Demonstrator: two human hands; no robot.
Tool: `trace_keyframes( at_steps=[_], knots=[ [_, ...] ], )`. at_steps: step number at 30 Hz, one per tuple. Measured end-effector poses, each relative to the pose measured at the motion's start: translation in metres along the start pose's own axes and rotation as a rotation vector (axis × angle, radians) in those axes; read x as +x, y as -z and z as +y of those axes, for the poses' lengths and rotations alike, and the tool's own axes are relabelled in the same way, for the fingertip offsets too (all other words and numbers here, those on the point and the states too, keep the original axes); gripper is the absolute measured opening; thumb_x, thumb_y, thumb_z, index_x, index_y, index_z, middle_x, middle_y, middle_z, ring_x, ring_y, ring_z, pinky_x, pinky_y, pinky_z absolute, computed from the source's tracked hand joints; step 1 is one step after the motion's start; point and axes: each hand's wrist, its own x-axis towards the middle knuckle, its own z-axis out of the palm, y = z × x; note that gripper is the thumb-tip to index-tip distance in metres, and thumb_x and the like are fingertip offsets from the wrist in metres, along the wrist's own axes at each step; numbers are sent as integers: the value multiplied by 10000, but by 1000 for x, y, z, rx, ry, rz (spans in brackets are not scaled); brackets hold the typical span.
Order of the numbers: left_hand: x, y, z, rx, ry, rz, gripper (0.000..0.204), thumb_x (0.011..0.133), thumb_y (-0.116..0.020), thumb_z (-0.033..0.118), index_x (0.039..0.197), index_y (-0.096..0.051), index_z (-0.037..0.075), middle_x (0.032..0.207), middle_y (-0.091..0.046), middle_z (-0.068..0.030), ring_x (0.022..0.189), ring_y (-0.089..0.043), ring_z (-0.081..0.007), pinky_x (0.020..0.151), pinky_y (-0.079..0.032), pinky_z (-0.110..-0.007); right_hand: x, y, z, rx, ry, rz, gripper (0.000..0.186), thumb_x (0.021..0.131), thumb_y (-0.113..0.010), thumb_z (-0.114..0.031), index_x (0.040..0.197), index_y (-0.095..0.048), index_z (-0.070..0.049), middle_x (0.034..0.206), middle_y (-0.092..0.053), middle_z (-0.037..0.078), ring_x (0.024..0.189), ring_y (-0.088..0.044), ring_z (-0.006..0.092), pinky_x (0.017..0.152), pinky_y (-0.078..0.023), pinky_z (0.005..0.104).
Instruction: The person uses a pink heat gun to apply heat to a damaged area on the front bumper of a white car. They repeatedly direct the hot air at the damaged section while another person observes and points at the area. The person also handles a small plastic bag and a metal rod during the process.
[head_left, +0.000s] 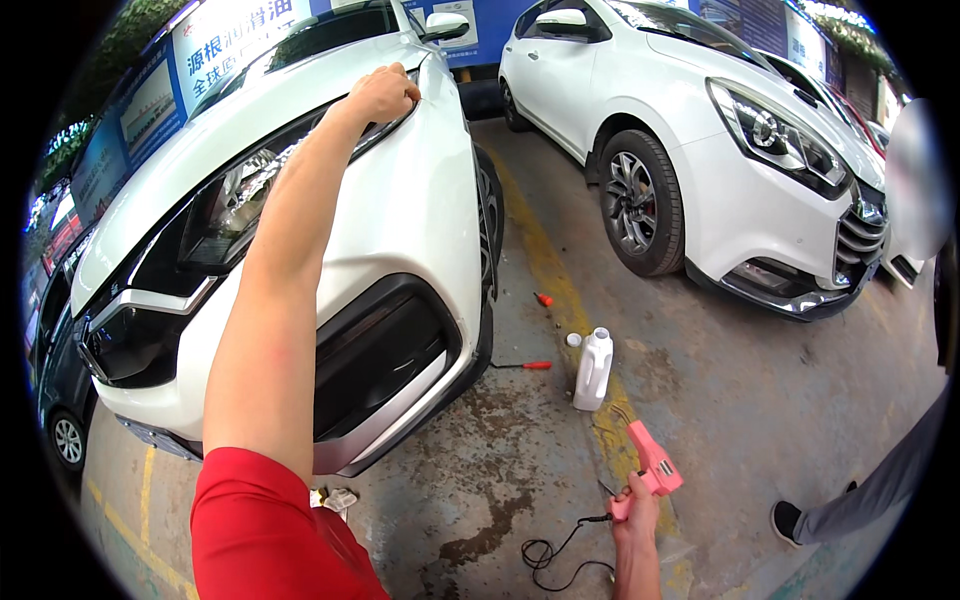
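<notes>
My left hand (385, 97) reaches to the upper front corner of a white car (405, 220), fingers curled at the seam above its dark headlight (242, 205); what they grip is hidden. My bare forearm, below a red sleeve, crosses in front of the headlight and bumper. Low on the right, my right hand (632, 510) grips a pink gun-shaped tool (657, 462) by its handle, with a black cord (540, 555) looping down onto the floor.
On the floor stand a white jug (594, 372) and a loose cap (573, 340), near red-handled tools (537, 366) and a yellow line (550, 260). A second white car (700, 190) is parked at right. Another person's leg (870, 500) is at the lower right.
</notes>
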Motion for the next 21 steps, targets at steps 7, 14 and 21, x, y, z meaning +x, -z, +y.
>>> trace_keyframes(
  at_steps=[7,14,21],
  knots=[
    [-2,1,-2,-22,-5,1,317,863,-590,174,1108,-790,186,1276,-607,-82,1263,-533,-283,1087,-427,-412,2,0,-5,172,31,-14,145,956,-697,-191,940,-559,-152,710,-546,-37,556,-534,86,494,-467,289],
    [6,-7,-15,0,-76,39,317,846,-597,169,1099,-787,172,1266,-631,-133,1200,-582,-330,1058,-462,-424,1,-4,-15,270,60,-80,171,973,-691,-228,911,-545,-167,696,-517,-59,552,-502,78,515,-454,287],
    [23,-22,-37,-69,-288,48,335,821,-586,126,1102,-761,73,1142,-652,-160,1119,-612,-335,1012,-475,-405,2,8,-17,344,71,-107,173,979,-692,-231,941,-535,-167,707,-516,-50,571,-494,83,573,-464,297]
  ],
)
